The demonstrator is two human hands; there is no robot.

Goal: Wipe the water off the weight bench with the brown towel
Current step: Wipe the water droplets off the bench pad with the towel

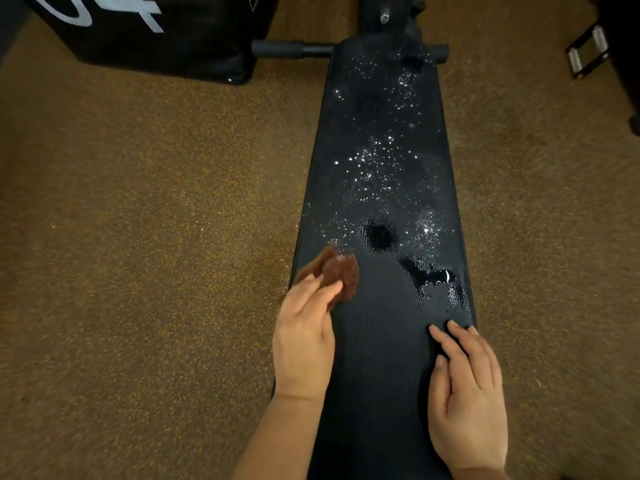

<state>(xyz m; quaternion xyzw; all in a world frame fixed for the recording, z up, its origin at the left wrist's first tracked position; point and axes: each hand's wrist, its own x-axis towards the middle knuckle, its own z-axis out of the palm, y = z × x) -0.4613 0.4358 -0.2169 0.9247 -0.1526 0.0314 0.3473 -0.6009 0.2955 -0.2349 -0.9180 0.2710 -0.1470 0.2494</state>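
A long black weight bench (381, 358) runs away from me down the middle of the view. Water droplets (377, 168) speckle its middle and far part, and a small puddle (436, 278) lies near its right edge. My left hand (304, 337) grips a bunched brown towel (337, 275) at the bench's left edge, pressed on the pad. My right hand (467, 393) rests flat on the pad near the right edge, fingers apart, just below the puddle.
Speckled brown floor (138, 237) surrounds the bench. A black padded box with white numbers (156, 32) stands at the far left. The bench's black crossbar foot (287, 49) sticks out at the far end. A metal handle attachment (588, 53) lies at the far right.
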